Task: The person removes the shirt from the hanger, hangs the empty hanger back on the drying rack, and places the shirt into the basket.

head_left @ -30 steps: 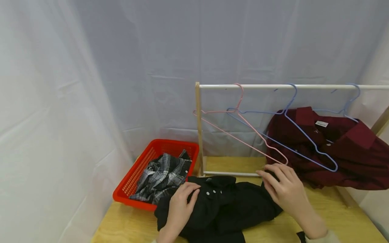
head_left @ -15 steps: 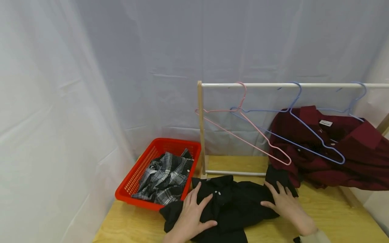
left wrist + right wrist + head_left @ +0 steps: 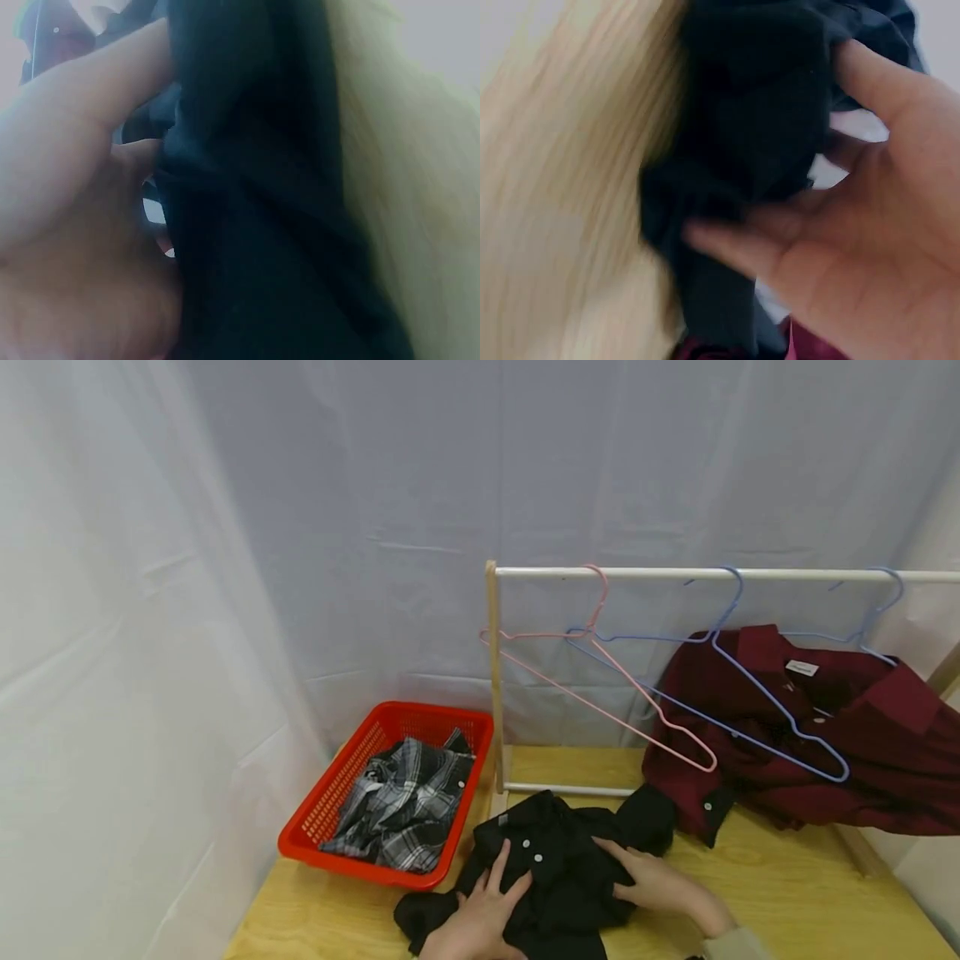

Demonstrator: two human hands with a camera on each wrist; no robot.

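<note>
A black buttoned shirt (image 3: pixel 558 864) lies bunched on the wooden table (image 3: pixel 787 893) near its front edge. My left hand (image 3: pixel 495 893) rests on the shirt's left part with its fingers laid straight, beside the white buttons. In the left wrist view the dark cloth (image 3: pixel 255 225) fills the frame next to the left hand (image 3: pixel 75 225). My right hand (image 3: pixel 630 877) lies on the shirt's right part. The right wrist view shows a fold of the black fabric (image 3: pixel 750 127) between the thumb and fingers of the right hand (image 3: pixel 855 225).
A red plastic basket (image 3: pixel 337 793) with a plaid shirt (image 3: pixel 405 802) stands at the left. Behind the hands is a wooden rack (image 3: pixel 720 574) carrying a pink hanger (image 3: pixel 607 697), blue hangers (image 3: pixel 780 714) and a maroon shirt (image 3: pixel 862 735). White curtains close the back and left.
Both hands have drawn in toward each other and nearer to me. The black shirt has gone from spread out to bunched. Its right sleeve has left the rack's foot.
</note>
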